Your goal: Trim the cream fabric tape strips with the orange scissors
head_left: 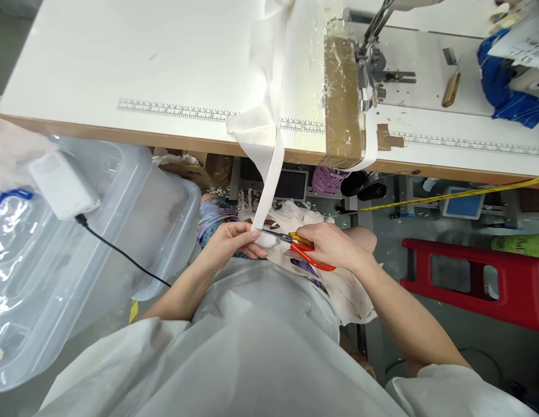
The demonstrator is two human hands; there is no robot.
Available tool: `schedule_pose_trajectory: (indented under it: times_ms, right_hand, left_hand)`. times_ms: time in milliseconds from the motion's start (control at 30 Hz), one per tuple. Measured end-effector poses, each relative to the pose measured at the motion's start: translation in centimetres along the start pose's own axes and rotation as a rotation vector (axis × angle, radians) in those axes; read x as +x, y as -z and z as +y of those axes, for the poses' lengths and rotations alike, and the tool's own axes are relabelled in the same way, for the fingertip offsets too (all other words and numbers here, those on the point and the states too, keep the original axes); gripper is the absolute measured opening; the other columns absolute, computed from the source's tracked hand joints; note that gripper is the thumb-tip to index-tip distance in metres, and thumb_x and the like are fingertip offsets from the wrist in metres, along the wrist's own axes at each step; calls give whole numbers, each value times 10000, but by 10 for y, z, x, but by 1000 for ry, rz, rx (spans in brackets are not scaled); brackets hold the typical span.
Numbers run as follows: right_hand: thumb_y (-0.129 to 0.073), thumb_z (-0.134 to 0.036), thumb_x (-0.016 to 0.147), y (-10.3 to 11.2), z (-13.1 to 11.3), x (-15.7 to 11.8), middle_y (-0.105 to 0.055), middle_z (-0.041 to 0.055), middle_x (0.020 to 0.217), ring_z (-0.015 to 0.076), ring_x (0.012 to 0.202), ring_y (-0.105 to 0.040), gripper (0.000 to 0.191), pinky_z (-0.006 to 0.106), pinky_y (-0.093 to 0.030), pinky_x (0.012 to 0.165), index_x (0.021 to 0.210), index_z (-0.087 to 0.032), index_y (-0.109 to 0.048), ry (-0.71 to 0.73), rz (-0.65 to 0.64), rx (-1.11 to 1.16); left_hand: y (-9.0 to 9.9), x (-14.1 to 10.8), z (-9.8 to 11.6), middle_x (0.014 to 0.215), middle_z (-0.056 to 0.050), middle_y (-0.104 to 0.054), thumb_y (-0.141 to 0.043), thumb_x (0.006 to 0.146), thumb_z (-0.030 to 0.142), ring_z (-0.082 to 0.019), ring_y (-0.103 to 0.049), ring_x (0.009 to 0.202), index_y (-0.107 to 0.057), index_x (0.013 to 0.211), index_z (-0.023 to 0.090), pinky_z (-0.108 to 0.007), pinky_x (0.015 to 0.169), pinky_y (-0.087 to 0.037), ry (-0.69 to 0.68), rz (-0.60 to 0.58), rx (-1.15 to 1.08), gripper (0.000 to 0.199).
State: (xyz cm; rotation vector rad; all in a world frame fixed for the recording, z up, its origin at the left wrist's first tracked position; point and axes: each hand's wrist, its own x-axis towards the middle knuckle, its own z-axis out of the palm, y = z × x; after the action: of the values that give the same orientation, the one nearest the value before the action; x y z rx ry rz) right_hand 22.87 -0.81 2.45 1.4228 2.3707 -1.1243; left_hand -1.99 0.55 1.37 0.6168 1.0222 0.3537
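My left hand [235, 241] pinches the lower end of a white fabric strip [272, 179] between thumb and fingers, above my lap. The strip runs up over the table edge and across the table top. In my right hand [328, 244] is a pair of scissors [301, 246] with red and yellow handles. Their blades point left and reach the strip right beside my left fingertips. Whether the blades are apart or together on the strip I cannot tell. Cream fabric [348, 289] lies over my lap beneath both hands.
A sewing machine [374, 72] stands on the white table [143, 52], with a wooden-handled tool [451, 88] to its right. Clear plastic bins [121, 226] are at my left, a white power bank [63, 184] on one. A red stool [513, 284] and a yellow tape measure [426, 200] are at right.
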Motion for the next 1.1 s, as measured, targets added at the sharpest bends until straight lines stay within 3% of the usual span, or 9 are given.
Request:
schedule_pose_trajectory:
  times_ms: [400, 600, 800, 1000, 1100]
  right_hand:
    - [-431, -589, 925, 3, -13, 11, -628, 58, 748, 191, 667, -541, 437, 300, -187, 555, 776, -197, -555, 1, 21, -129]
    - [-446, -586, 917, -3, -6, 13, -579, 38, 660, 164, 600, -484, 461, 280, -193, 547, 662, -204, -470, -10, 18, -43]
    - [-475, -649, 871, -15, 12, -4, -431, -24, 603, 122, 543, -332, 516, 263, -231, 546, 634, -221, -311, -73, 178, 166]
    - [-536, -584, 870, -33, 18, -21, -394, -43, 598, 121, 558, -338, 493, 250, -259, 544, 647, -224, -284, -160, 257, 339]
    - [-532, -578, 871, -39, 17, -25, -392, -41, 598, 123, 556, -343, 481, 250, -260, 541, 646, -225, -294, -186, 280, 369]
  left_hand:
    - [3, 0, 1, 654, -93, -725, -818, 660, 502, -193, -713, 613, -635, 792, 114, -212, 551, -545, 19, -25, 6, 448]
    - [3, 2, -1, 655, -100, -723, -812, 666, 519, -196, -713, 614, -625, 757, 118, -216, 551, -546, 30, -22, 1, 452]
    - [7, 7, -3, 724, -107, -740, -802, 689, 516, -209, -727, 697, -668, 911, 113, -238, 624, -573, 6, -2, 21, 479]
    - [11, 12, -4, 735, -95, -736, -764, 733, 519, -199, -726, 723, -660, 1118, 112, -231, 651, -567, -43, 9, 51, 569]
    - [16, 14, -7, 705, -88, -714, -658, 804, 568, -206, -709, 691, -622, 1211, 107, -262, 631, -557, -54, 14, 164, 616]
